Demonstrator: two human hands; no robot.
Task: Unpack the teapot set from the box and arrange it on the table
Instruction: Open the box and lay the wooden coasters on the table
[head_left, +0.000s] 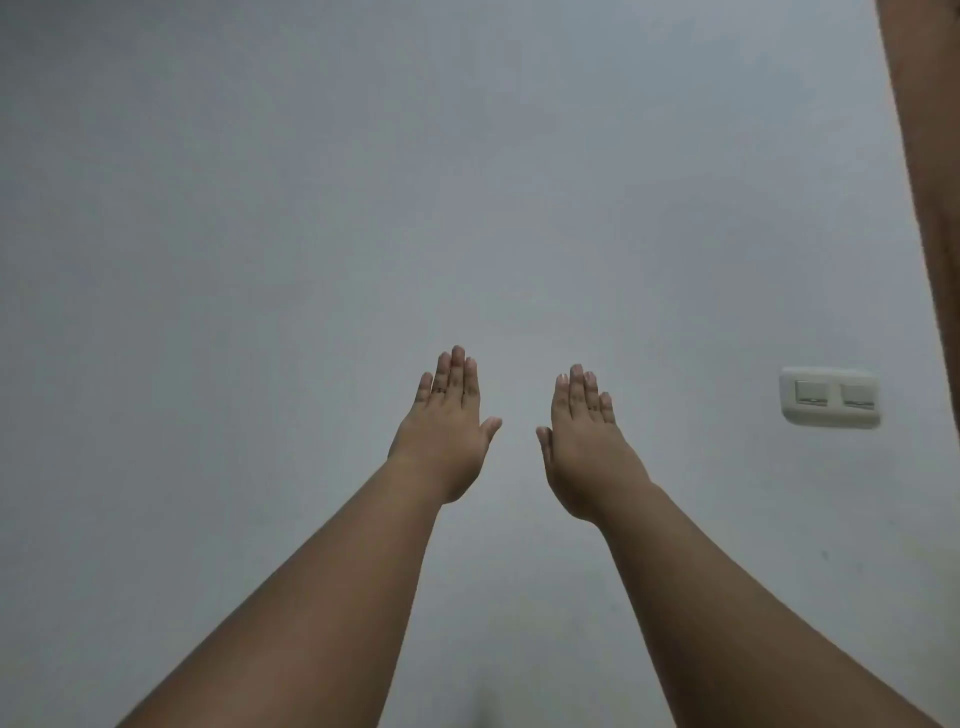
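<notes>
Both my arms stretch forward in front of a plain grey-white wall. My left hand (447, 431) is held flat, back toward me, fingers straight and side by side, thumb out to the right; a thin ring sits on one finger. My right hand (584, 441) mirrors it a little to the right, fingers straight, thumb pointing left. A narrow gap separates the two hands. Neither hand holds anything. No box, teapot, cup or table is in view.
A white double wall switch (830, 397) is mounted on the wall at the right. A brown wooden edge (930, 156), perhaps a door frame, runs down the far right side.
</notes>
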